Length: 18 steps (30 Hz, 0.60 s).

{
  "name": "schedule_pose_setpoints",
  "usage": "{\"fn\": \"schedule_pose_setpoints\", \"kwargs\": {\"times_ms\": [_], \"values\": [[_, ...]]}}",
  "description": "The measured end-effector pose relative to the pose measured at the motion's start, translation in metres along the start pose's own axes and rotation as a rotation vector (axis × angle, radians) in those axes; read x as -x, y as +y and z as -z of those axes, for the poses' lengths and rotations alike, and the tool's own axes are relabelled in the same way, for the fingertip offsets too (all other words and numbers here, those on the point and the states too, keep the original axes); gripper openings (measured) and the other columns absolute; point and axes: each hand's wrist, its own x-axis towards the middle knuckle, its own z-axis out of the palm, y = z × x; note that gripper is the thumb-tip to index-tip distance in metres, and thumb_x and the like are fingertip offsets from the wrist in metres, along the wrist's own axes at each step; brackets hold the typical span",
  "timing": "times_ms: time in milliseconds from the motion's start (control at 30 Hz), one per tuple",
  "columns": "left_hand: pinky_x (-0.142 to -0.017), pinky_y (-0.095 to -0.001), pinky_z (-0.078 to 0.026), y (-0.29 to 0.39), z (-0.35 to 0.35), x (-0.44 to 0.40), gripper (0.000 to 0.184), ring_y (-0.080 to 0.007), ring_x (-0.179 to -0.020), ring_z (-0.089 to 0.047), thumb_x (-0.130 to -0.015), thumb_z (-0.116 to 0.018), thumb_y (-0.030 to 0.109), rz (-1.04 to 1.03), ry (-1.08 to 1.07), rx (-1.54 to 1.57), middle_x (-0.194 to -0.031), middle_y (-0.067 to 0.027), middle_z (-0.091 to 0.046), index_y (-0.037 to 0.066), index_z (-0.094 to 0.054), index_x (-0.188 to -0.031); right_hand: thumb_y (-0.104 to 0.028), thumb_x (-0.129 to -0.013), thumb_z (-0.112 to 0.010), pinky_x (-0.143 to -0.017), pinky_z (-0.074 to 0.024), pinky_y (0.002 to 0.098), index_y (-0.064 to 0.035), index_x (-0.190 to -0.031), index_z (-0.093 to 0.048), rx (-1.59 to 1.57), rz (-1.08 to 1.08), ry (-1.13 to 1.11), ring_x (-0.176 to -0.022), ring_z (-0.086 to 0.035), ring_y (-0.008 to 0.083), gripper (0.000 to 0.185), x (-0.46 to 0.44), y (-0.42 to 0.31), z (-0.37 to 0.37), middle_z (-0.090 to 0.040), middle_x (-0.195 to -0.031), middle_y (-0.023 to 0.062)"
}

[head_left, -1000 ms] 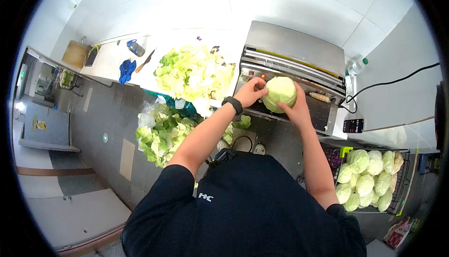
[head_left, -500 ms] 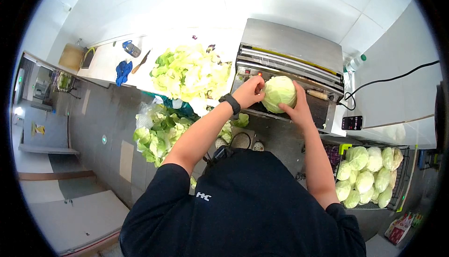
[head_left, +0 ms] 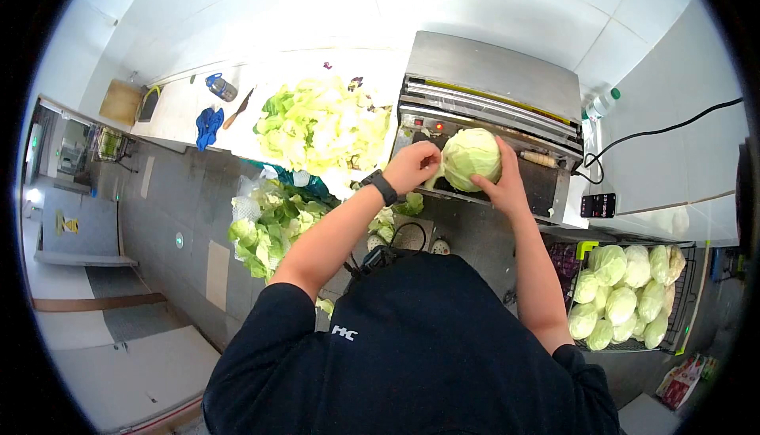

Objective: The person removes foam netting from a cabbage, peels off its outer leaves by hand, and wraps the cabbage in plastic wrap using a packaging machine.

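A pale green cabbage (head_left: pixel 472 159) sits over the front of a steel wrapping machine (head_left: pixel 495 71). My right hand (head_left: pixel 504 178) grips its right side, thumb in front and fingers behind. At its left edge, my left hand (head_left: pixel 413 167) is closed with fingers pinched together, a black watch (head_left: pixel 382 187) on the wrist. A thin pale piece shows between those fingers and the cabbage; whether it is leaf or film I cannot tell. Behind the cabbage, a small red-orange light (head_left: pixel 440 127) glows on the machine.
Loose cabbage leaves (head_left: pixel 324 122) are heaped on the white counter left of the machine. Beyond them lie a knife (head_left: pixel 237 110), a blue cloth (head_left: pixel 209 128) and a bottle (head_left: pixel 221 87). More leaves (head_left: pixel 269 225) fill a bag below. A crate of cabbages (head_left: pixel 621 300) stands at right, below a phone (head_left: pixel 598 205).
My left hand has shifted slightly left and down, away from the cabbage, and the pale piece now shows between them. My right hand keeps its hold.
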Motion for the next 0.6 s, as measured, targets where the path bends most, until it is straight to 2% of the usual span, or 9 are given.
{"fn": "schedule_pose_setpoints", "kwargs": {"times_ms": [67, 167, 200, 233, 300, 333, 467, 567, 600], "values": [[-0.069, -0.0302, -0.049, -0.006, 0.012, 0.006, 0.010, -0.0176, -0.075, -0.059, -0.085, -0.062, 0.002, 0.042, -0.086, -0.170, -0.085, -0.0080, -0.059, 0.002, -0.059, -0.095, -0.029, -0.074, -0.085, -0.114, -0.0358, 0.0443, -0.0093, -0.151, -0.033, 0.003, -0.031, -0.001, -0.138, -0.040, 0.0378, 0.095, 0.002, -0.004, 0.000, -0.038, -0.150, 0.0202], [-0.071, -0.0306, -0.051, -0.013, 0.011, 0.012, 0.010, -0.0178, -0.078, -0.061, -0.086, -0.062, 0.003, 0.077, 0.009, -0.150, -0.088, -0.0083, -0.061, 0.002, -0.060, -0.096, -0.029, -0.074, -0.085, -0.114, -0.0361, 0.0438, -0.0092, -0.151, -0.033, 0.012, -0.051, 0.003, -0.138, -0.041, 0.0378, 0.095, 0.003, -0.008, 0.000, -0.038, -0.149, 0.0201], [-0.074, -0.0308, -0.052, -0.012, 0.005, 0.010, 0.016, -0.0161, -0.081, -0.062, -0.089, -0.065, 0.007, 0.116, 0.011, -0.103, -0.091, -0.0076, -0.062, 0.003, -0.059, -0.103, -0.028, -0.074, -0.085, -0.114, -0.0362, 0.0436, -0.0091, -0.151, -0.033, 0.018, -0.041, 0.010, -0.138, -0.041, 0.0377, 0.095, 0.003, -0.008, -0.002, -0.039, -0.149, 0.0201], [-0.074, -0.0308, -0.052, -0.011, -0.002, 0.008, 0.016, -0.0161, -0.081, -0.062, -0.089, -0.065, 0.007, 0.119, 0.016, -0.105, -0.091, -0.0076, -0.062, 0.003, -0.059, -0.103, -0.028, -0.074, -0.085, -0.114, -0.0362, 0.0436, -0.0091, -0.151, -0.033, 0.016, -0.037, 0.006, -0.138, -0.041, 0.0377, 0.095, 0.002, -0.009, -0.003, -0.039, -0.149, 0.0201], [-0.075, -0.0304, -0.051, -0.003, -0.015, 0.003, 0.024, -0.0141, -0.081, -0.061, -0.091, -0.069, 0.012, 0.252, 0.007, 0.212, -0.093, -0.0059, -0.063, 0.004, -0.056, -0.109, -0.027, -0.074, -0.085, -0.113, -0.0366, 0.0436, -0.0094, -0.151, -0.034, 0.002, -0.052, 0.019, -0.137, -0.041, 0.0375, 0.094, 0.001, -0.009, -0.003, -0.040, -0.148, 0.0202], [-0.074, -0.0299, -0.051, -0.001, -0.015, 0.001, 0.030, -0.0126, -0.081, -0.060, -0.091, -0.072, 0.014, 0.283, -0.011, 0.187, -0.095, -0.0043, -0.062, 0.004, -0.052, -0.112, -0.027, -0.074, -0.085, -0.113, -0.0366, 0.0436, -0.0094, -0.151, -0.034, 0.004, -0.048, 0.015, -0.137, -0.041, 0.0375, 0.094, 0.000, -0.008, -0.003, -0.040, -0.148, 0.0202], [-0.071, -0.0282, -0.050, -0.018, -0.019, -0.002, 0.026, -0.0109, -0.079, -0.059, -0.090, -0.071, 0.013, 0.271, -0.015, 0.337, -0.090, -0.0022, -0.061, 0.004, -0.054, -0.107, -0.026, -0.073, -0.086, -0.113, -0.0370, 0.0436, -0.0092, -0.150, -0.034, -0.001, -0.055, 0.022, -0.137, -0.042, 0.0375, 0.095, 0.001, -0.007, -0.003, -0.040, -0.148, 0.0203], [-0.069, -0.0312, -0.050, -0.014, -0.006, 0.004, 0.018, -0.0156, -0.078, -0.062, -0.089, -0.071, 0.012, 0.270, -0.031, 0.162, -0.087, -0.0029, -0.063, 0.005, -0.058, -0.100, -0.028, -0.073, -0.086, -0.112, -0.0378, 0.0436, -0.0101, -0.150, -0.035, 0.001, -0.057, 0.024, -0.136, -0.043, 0.0374, 0.094, 0.001, -0.007, -0.002, -0.041, -0.147, 0.0201], [-0.071, -0.0339, -0.051, -0.018, 0.002, 0.009, 0.016, -0.0202, -0.078, -0.064, -0.088, -0.070, 0.012, 0.186, -0.009, -0.118, -0.087, -0.0044, -0.064, 0.005, -0.060, -0.098, -0.029, -0.073, -0.085, -0.112, -0.0384, 0.0435, -0.0112, -0.150, -0.035, -0.007, -0.069, 0.027, -0.135, -0.044, 0.0373, 0.094, 0.000, -0.009, -0.001, -0.042, -0.146, 0.0200]]}}
